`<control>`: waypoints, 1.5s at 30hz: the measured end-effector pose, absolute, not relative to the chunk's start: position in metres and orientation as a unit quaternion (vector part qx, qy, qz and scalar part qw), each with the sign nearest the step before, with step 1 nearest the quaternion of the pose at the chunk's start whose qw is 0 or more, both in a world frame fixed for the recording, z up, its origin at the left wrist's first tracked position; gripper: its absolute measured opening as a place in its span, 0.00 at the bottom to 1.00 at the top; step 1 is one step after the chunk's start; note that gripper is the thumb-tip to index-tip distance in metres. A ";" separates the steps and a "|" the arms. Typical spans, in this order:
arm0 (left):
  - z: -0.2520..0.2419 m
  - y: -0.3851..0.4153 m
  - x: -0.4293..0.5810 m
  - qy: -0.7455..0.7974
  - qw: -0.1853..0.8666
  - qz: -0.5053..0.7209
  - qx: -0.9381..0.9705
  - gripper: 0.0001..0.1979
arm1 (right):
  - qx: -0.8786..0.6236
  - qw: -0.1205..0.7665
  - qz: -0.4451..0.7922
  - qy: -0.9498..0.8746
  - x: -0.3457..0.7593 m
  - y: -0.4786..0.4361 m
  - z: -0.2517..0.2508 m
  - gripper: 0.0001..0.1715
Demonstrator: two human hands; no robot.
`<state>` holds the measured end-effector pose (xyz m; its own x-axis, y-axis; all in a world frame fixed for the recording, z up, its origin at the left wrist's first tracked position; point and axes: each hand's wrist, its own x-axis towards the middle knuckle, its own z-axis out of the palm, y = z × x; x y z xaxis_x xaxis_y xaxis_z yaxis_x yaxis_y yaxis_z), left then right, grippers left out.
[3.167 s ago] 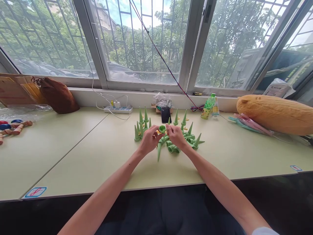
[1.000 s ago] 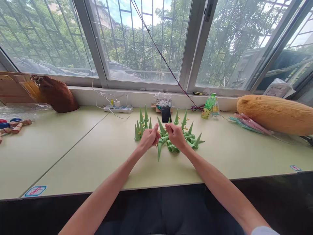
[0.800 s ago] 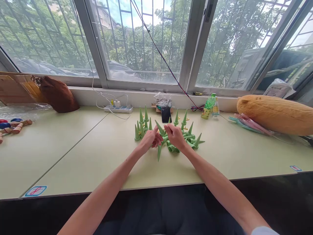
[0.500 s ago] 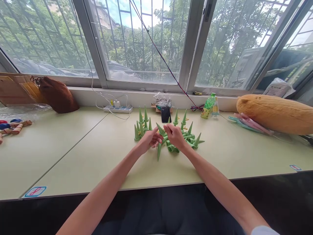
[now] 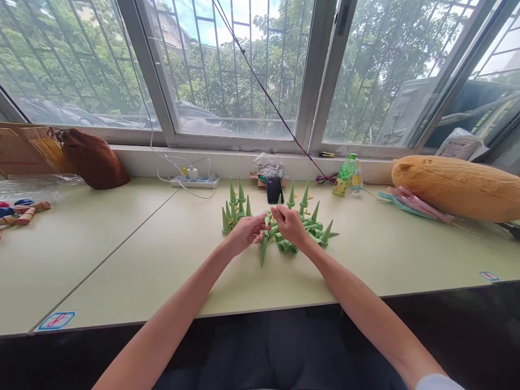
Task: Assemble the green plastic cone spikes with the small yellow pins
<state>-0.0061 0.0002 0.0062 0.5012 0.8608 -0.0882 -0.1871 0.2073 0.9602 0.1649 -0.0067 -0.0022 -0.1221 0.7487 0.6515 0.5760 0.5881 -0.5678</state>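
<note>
Head view shows our left hand (image 5: 245,234) and right hand (image 5: 291,226) curled, fingertips pinching one green cone (image 5: 267,219) between them just above the table (image 5: 162,260). Upright cones (image 5: 236,205) stand at eleven o'clock of it, lying cones (image 5: 312,230) at three, a phone (image 5: 274,189) at twelve. We judge the cone light, stiff, slick plastic, best gripped at its wide end, away from the sharp tip

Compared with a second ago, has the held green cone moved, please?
Yes: the cone has tipped down, away from the phone, between the left hand and right hand.
</note>
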 end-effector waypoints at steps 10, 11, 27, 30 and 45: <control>0.006 -0.001 -0.004 0.333 0.632 0.412 0.565 0.19 | -0.455 0.482 0.090 -0.743 0.163 -0.008 -0.001 0.23; 0.008 -0.002 -0.003 0.335 0.623 0.419 0.569 0.19 | -0.456 0.482 0.092 -0.742 0.163 -0.008 -0.001 0.23; 0.006 -0.002 -0.003 0.332 0.566 0.449 0.607 0.21 | -0.472 0.476 0.109 -0.734 0.162 -0.008 -0.001 0.27; 0.007 -0.004 -0.002 0.329 0.555 0.451 0.617 0.21 | -0.472 0.476 0.111 -0.734 0.162 -0.008 -0.001 0.27; 0.005 -0.004 0.000 0.325 0.514 0.457 0.649 0.22 | -0.479 0.478 0.115 -0.727 0.160 -0.012 0.004 0.29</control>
<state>-0.0002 -0.0041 0.0050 0.3711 0.8915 0.2597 -0.0478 -0.2609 0.9642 0.1598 -0.0117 0.0041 -0.0842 0.8064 0.5853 0.5868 0.5149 -0.6249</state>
